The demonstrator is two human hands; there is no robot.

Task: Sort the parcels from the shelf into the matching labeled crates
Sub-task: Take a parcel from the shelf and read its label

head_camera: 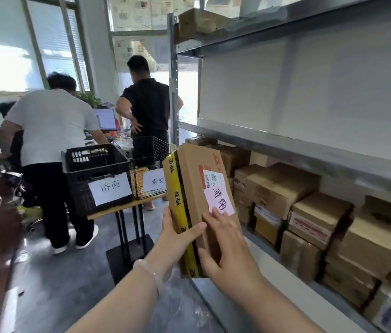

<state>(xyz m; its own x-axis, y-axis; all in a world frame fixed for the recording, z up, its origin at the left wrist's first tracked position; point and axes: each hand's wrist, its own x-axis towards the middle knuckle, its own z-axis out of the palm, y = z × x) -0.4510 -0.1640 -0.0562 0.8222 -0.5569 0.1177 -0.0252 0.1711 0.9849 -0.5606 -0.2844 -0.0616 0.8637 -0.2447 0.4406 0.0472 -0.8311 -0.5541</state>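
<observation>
I hold a flat cardboard parcel [195, 186] upright in front of the shelf; it has yellow tape along its left edge and a pink handwritten label. My left hand [177, 239] grips its left edge, thumb across the front. My right hand [225, 246] holds the lower front, fingers spread over the face and thumb at the lower edge. Ahead on a small table stand a black plastic crate [88, 164] with a white paper label and a black wire crate [151, 150] with another white label. Several cardboard parcels [283, 186] are stacked on the lower shelf at right.
The grey metal shelf [285, 145] fills the right side, with one box [196, 21] on its top level. Two people [52, 131] stand with their backs to me behind the crate table [122, 207], near a desk with a monitor. Grey floor lies between me and the table.
</observation>
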